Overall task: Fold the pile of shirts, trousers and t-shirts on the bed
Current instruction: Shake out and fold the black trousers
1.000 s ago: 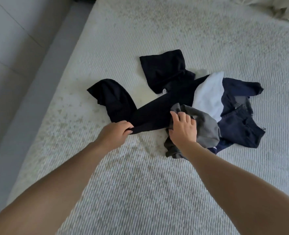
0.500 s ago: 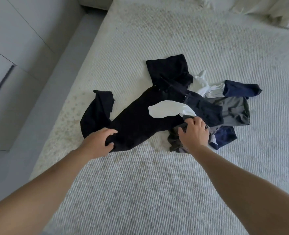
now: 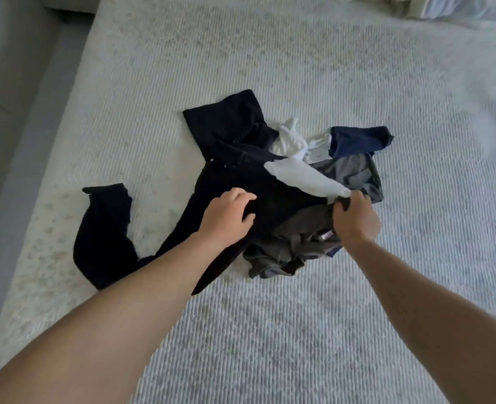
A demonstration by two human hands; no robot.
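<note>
On the pale ribbed bedspread point(image 3: 299, 330), the left hand point(image 3: 224, 218) rests loosely spread on long black trousers point(image 3: 232, 182). The right hand point(image 3: 356, 218) pinches what seems a white cotton t-shirt point(image 3: 302, 174) (atop dark grey point(image 3: 293, 240) and navy garments point(image 3: 357, 139)).

Seen from a single wide-angle camera worn on the person's head, looking forward and steeply down from the bed's near side: both forearms reach in from the bottom corners toward the pile of clothes point(image 3: 284, 182) near the frame's centre, close enough to show the bed point(image 3: 299, 330) cover's ribbed weave. The wide lens bends the mattress edge along the left, where a strip of floor point(image 3: 22, 158) shows, and takes in rumpled bedding point(image 3: 444, 8) at the top right. There is no second view to overlap with.
</note>
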